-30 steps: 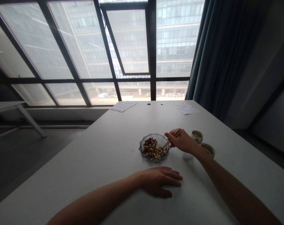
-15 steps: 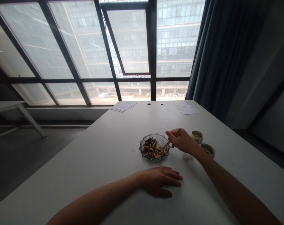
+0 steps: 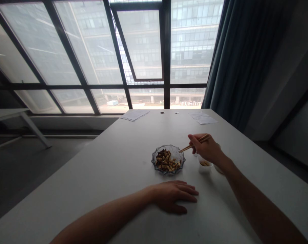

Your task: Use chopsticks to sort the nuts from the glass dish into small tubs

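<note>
Far off on the left stood another white table (image 3: 6, 113), apart from the big white surface (image 3: 98, 162) in front of the person. The left hand (image 3: 172, 197) lay flat on that surface, near the person. Its grip was open and it held nothing, so it looked like it was just resting there. Far away on the surface lay a flat stack of paper (image 3: 135, 115).

In the middle sat a glass bowl (image 3: 181, 165) with a bumpy rim, and it was full of peanuts (image 3: 166, 161). The right hand (image 3: 204, 147) was up in the air just right of the bowl. Its grip was closed on a pair of thin wooden chopsticks (image 3: 193, 144). The sticks pointed left, and their tips were right by the bowl's far right rim, so they could reach in. I could not tell if the tips held a peanut.

Under the right hand stood a small white cup (image 3: 204, 168) with a few peanuts in it, close to the bowl. Beside it, the edge of another cup (image 3: 219, 170) showed. More papers (image 3: 203, 118) lay far off on the right.
</note>
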Demonstrator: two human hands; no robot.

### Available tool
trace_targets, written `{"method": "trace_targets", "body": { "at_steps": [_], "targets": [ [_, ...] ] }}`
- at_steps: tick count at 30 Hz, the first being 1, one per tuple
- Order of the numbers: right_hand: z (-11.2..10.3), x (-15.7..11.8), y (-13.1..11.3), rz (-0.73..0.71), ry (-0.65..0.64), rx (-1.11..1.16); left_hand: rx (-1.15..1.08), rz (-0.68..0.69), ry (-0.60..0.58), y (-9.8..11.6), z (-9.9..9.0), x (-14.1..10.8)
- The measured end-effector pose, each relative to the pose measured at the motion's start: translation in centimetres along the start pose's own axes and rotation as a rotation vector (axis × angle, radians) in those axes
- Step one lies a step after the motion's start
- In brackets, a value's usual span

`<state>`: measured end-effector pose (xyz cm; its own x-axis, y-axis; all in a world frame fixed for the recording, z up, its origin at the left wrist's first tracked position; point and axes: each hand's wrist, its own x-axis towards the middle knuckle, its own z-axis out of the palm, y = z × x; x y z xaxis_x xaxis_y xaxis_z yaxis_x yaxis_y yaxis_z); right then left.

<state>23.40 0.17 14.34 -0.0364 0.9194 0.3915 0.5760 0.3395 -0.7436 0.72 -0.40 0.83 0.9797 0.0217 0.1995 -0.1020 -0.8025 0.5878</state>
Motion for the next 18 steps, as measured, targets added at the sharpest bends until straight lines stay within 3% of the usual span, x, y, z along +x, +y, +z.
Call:
{"method": "trace_targets", "body": {
  "at_steps": [4,7,13,16,18],
  "targets": [
    [-3.2,0.0,-0.5,0.013,0.191,-0.091,0.001,0.001,0.009,-0.2,0.2,-0.2],
    [-4.6,0.2,0.0,0.038,0.257,-0.161,0.002,0.009,0.015,-0.5,0.3,-0.4],
    [-5.0,0.5,1.1,0.095,0.221,-0.157,0.007,0.008,0.01,-0.5,0.2,-0.8],
    [-4.4,0.3,0.5,0.096,0.198,-0.027,0.005,0.001,0.007,-0.6,0.2,-0.7],
    [-3.7,0.0,-0.3,0.106,0.118,0.084,0.006,0.002,0.008,-0.6,0.2,-0.6]
  ]
}}
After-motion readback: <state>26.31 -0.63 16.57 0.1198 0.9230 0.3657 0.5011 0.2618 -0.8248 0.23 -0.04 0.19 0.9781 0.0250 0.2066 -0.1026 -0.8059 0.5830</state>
